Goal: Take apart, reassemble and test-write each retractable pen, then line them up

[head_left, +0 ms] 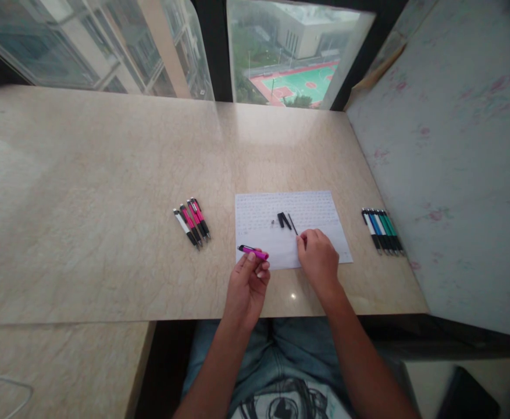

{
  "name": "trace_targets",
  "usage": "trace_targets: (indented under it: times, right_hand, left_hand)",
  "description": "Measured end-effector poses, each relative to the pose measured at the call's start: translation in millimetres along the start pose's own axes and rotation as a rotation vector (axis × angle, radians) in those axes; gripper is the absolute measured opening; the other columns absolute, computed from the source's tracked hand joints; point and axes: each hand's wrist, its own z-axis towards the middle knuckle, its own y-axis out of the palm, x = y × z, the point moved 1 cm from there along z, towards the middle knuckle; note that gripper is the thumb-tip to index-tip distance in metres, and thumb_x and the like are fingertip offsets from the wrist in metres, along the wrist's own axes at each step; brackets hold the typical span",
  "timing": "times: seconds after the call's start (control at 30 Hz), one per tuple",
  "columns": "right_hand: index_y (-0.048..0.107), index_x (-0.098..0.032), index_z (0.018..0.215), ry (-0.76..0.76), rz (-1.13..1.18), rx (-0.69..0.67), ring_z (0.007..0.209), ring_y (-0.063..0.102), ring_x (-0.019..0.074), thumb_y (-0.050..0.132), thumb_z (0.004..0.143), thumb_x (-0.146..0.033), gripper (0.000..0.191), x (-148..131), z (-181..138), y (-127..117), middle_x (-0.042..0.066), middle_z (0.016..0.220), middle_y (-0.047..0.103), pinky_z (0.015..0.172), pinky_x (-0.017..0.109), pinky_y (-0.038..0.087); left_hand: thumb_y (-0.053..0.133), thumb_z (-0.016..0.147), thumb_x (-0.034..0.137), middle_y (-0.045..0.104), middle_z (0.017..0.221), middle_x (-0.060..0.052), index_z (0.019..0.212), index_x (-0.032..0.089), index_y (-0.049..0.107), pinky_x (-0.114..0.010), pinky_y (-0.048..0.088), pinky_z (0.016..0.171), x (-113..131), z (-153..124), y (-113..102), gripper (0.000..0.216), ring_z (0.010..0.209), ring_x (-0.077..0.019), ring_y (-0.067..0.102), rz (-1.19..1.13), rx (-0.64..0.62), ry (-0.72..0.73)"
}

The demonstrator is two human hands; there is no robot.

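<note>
Magenta pen barrel [258, 254] gripped between thumb and fingers of the left hand [248, 285], held over the lower left part of the written sheet, its black clip end pointing left. Right hand [319, 259] well apart from the left, over the lower right part of the sheet; fingertips drawn together on the near end of a thin black rod [293, 224], the rest of which slants away up and left. Just left of the rod: two black pieces [281, 220], short, side by side; beside these, a small part [273, 222], too small to identify. All loose parts are on the lined paper [259, 202], covered with handwriting in its upper half. Left of the paper, apart from it: four pens [190, 222], one white and three pink, black lower sections toward the person. Right of the paper, near the patterned wall [438, 174]: row of white, blue and green pens [381, 228], closely parallel. Support: pale stone-look bench [106, 203]. Beyond its far edge: window [298, 58], sports court visible below.
</note>
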Motion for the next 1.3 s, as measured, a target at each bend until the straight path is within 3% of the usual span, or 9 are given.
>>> trace_targets:
  times: [0.17,0.33,0.57,0.7,0.83,0.93,1.0,1.1,1.3]
  right_hand:
    - [0.059,-0.02,0.085,0.044,0.009,0.046,0.081,0.056,0.0229,0.047,0.095,-0.026,0.017,6,-1,-6,0.009,0.087,0.063,0.057,0.03,0.033]
    - [0.059,-0.02,0.085,0.005,0.005,0.023,0.084,0.056,0.0241,0.053,0.093,-0.029,0.013,4,-2,-5,0.009,0.086,0.063,0.058,0.031,0.035]
    - [0.059,-0.02,0.082,0.019,-0.031,0.007,0.081,0.057,0.0233,0.048,0.094,-0.024,0.017,1,3,-6,0.01,0.085,0.064,0.055,0.03,0.033]
    - [0.059,-0.02,0.083,0.063,0.2,0.036,0.078,0.059,0.0226,0.045,0.095,-0.029,0.021,9,1,-18,0.01,0.083,0.065,0.061,0.031,0.039]
    - [0.061,-0.02,0.084,0.082,0.619,-0.127,0.069,0.062,0.0193,0.054,0.091,-0.037,0.019,13,-15,-34,0.005,0.077,0.067,0.064,0.031,0.047]
    - [0.063,-0.021,0.096,0.041,0.811,-0.239,0.069,0.064,0.0181,0.061,0.087,-0.035,0.016,12,-29,-45,0.003,0.078,0.068,0.065,0.031,0.051]
    - [0.065,-0.022,0.099,-0.03,0.835,-0.257,0.074,0.065,0.0184,0.061,0.087,-0.031,0.015,10,-35,-52,0.004,0.082,0.069,0.068,0.031,0.053]
    - [0.068,-0.022,0.088,-0.132,0.78,-0.227,0.078,0.065,0.0193,0.059,0.088,-0.025,0.01,9,-37,-61,0.005,0.084,0.07,0.069,0.032,0.052]
    - [0.069,-0.022,0.085,-0.178,0.747,-0.162,0.068,0.06,0.0165,0.058,0.086,-0.018,0.012,3,-32,-65,0.002,0.077,0.066,0.063,0.03,0.049]
  left_hand:
    - [0.079,0.075,0.025,0.068,0.082,-0.003,0.086,0.013,0.07,-0.013,0.047,0.056,2,2,-2,0.019,0.065,-0.0053,0.06,0.028,0.005,0.032]
    - [0.079,0.075,0.026,0.068,0.083,-0.002,0.087,0.014,0.069,-0.013,0.047,0.057,1,2,-2,0.02,0.068,-0.0053,0.061,0.072,-0.005,0.058]
    - [0.08,0.073,0.024,0.069,0.082,-0.002,0.088,0.014,0.069,-0.014,0.047,0.057,0,3,-7,0.02,0.066,-0.0059,0.062,0.06,0.01,0.06]
    - [0.079,0.074,0.024,0.069,0.081,-0.003,0.088,0.014,0.069,-0.014,0.047,0.056,1,4,-9,0.02,0.066,-0.0064,0.062,0.059,0.024,0.062]
    - [0.08,0.074,0.025,0.069,0.081,-0.002,0.089,0.014,0.069,-0.014,0.047,0.056,4,6,-9,0.021,0.066,-0.0061,0.062,0.067,0.021,0.089]
    - [0.08,0.073,0.026,0.069,0.082,-0.001,0.089,0.015,0.069,-0.014,0.047,0.056,6,7,-9,0.023,0.066,-0.0056,0.062,0.076,0.024,0.114]
    - [0.08,0.074,0.027,0.068,0.081,-0.001,0.088,0.015,0.069,-0.013,0.047,0.055,7,7,-9,0.022,0.066,-0.0055,0.062,0.076,0.027,0.127]
    - [0.08,0.073,0.026,0.068,0.08,-0.001,0.087,0.014,0.069,-0.013,0.046,0.055,8,7,-9,0.022,0.066,-0.0057,0.062,0.068,0.039,0.136]
    - [0.081,0.072,0.025,0.069,0.079,-0.002,0.088,0.014,0.069,-0.014,0.047,0.057,6,5,-8,0.023,0.066,-0.0067,0.062,0.09,0.051,0.155]
